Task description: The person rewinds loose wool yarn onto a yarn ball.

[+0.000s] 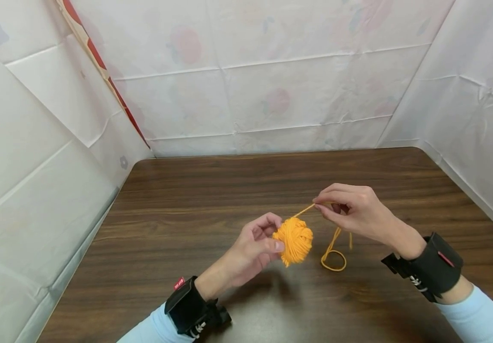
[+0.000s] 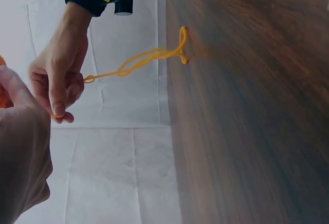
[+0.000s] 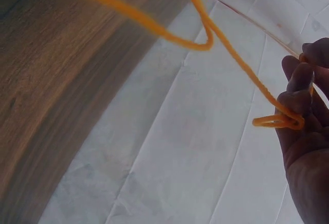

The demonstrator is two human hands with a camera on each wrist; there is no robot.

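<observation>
Currently left hand (image 1: pixel 252 247) grips ball (image 1: pixel 293 240), right hand (image 1: pixel 354 209) pinches strand (image 1: pixel 304 210) (slack loop (image 1: pixel 333 259) below); loop may snag.

My dark wooden surface (image 1: pixel 186 209) is walled by creased white sheeting (image 1: pixel 272 95) printed with faint flowers.

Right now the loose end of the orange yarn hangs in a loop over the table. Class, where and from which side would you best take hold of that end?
Probably pinch the strand just above the loop, coming from the right, where the table is bare. There it hangs free, while the left hand holds the ball and the right hand pinches the strand higher up.
</observation>
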